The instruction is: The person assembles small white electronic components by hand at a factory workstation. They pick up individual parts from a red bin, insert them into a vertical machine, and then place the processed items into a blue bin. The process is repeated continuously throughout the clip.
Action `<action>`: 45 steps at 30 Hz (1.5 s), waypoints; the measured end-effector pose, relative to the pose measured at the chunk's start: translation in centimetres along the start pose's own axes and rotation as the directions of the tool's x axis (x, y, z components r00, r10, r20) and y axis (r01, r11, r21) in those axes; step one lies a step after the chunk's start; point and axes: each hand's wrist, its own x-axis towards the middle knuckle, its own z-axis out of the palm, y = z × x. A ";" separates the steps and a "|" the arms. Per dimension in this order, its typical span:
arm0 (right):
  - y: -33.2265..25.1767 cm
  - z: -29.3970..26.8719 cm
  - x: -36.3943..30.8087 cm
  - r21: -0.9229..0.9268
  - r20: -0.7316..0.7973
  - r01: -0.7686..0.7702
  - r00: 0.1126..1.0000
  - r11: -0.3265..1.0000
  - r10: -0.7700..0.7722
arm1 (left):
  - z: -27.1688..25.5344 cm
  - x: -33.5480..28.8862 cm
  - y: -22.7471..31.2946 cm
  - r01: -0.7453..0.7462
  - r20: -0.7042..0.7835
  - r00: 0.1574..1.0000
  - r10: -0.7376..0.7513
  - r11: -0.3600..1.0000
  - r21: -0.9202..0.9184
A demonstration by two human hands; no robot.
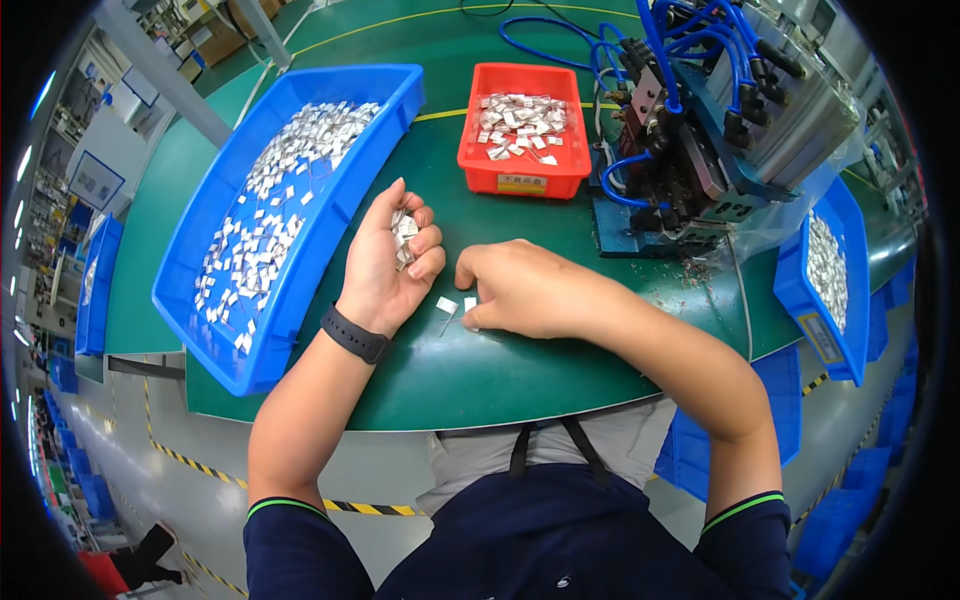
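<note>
My left hand (392, 262), with a black band on the wrist, is curled palm up around a bunch of small white block-shaped parts (404, 238) with thin wire leads. Just right of it, my right hand (525, 290) is low over the green tabletop, palm down and fingers bent. A single white part (470, 304) shows between its thumb and index finger; the other fingers are hidden under the hand. Another loose white part (447, 305) lies on the table between my hands, its wire leads pointing toward me.
A long blue tray (215, 205) of similar parts stands at the left. At the back middle is a red bin (525, 180) holding more. A machine (690, 130) with blue air hoses occupies the back right, and another blue bin (850, 290) of parts sits at the far right.
</note>
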 end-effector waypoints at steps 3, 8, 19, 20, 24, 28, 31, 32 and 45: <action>0.4 1.3 -0.1 -0.111 -0.108 0.108 0.987 0.988 -0.120 | -0.1 0.0 0.1 -0.002 -0.001 1.000 0.002 1.000 0.001; -0.1 1.0 -0.4 -0.039 -0.093 0.082 0.992 0.996 -0.085 | -0.1 0.0 0.0 -0.006 -0.001 1.000 0.006 1.000 0.009; -0.9 0.6 1.9 0.022 0.000 -0.006 1.000 1.000 0.006 | -0.1 0.1 0.2 -0.068 -0.035 0.997 0.068 0.998 0.006; -0.7 1.1 2.1 -0.007 -0.024 0.005 1.000 1.000 -0.005 | -0.2 0.2 0.3 -0.078 -0.035 0.996 0.078 0.997 0.002; -0.4 2.0 2.4 -0.065 -0.045 0.012 0.999 0.998 -0.015 | -0.3 0.2 0.5 -0.091 -0.030 0.995 0.090 0.996 -0.017; -1.0 0.7 2.0 0.024 0.016 -0.036 0.999 0.999 0.036 | -0.4 0.2 0.5 -0.089 -0.027 0.996 0.089 0.996 -0.019; -0.9 0.1 1.4 0.064 0.022 0.001 1.000 0.998 -0.002 | -0.4 0.2 0.5 -0.090 -0.031 0.995 0.090 0.996 -0.013; -1.1 -0.3 1.3 0.109 0.054 -0.046 0.998 0.993 0.040 | -0.3 0.2 0.5 -0.088 -0.033 0.996 0.088 0.996 -0.008; -2.9 -4.3 2.3 -0.057 -0.406 0.126 0.903 0.990 -0.138 | -0.8 0.2 0.5 0.173 0.127 0.976 -0.175 0.985 0.025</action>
